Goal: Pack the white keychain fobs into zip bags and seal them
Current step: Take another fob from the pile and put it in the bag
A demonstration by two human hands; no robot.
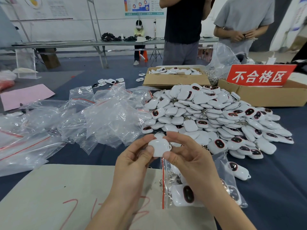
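Both hands, left [132, 161] and right [187, 156], pinch one white fob [159, 146] between them; zip bag [199, 188] beneath.

Even, bright indoor light, soft shadows, wide-angle bowing at edges (glare on plastic bags [103, 117]).

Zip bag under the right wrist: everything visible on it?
Clear thin-plastic zip bag, red seal strip down its board-side edge, lying flat, partly on the beige board, partly on the dark blue cloth. Inside: several white plastic fobs with dark oval faces and metal keyrings. The right hand's wrist crosses over it; sealed or not, can't tell.
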